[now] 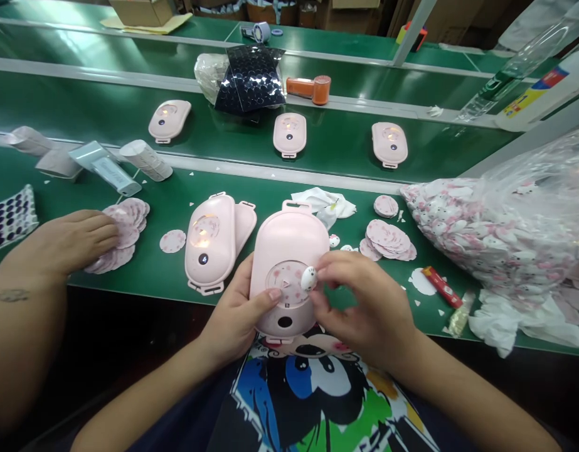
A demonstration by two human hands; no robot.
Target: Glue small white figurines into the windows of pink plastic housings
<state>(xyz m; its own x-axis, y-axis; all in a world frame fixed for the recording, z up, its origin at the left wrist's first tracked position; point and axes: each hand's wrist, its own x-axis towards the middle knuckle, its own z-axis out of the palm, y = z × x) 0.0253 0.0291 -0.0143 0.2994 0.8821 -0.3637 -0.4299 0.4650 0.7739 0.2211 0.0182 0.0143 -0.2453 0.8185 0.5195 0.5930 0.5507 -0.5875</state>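
Observation:
My left hand grips a pink plastic case from its left side, thumb resting on the round patterned disc on its face. My right hand pinches a small white egg-shaped figure at the disc's right edge. The case is tilted up over the table's front edge, above my lap.
Two more pink cases lie stacked to the left. Round stickers are piled right and left; another person's hand rests on the left pile. A clear bag of small figures lies right. Three cases ride the green belt behind.

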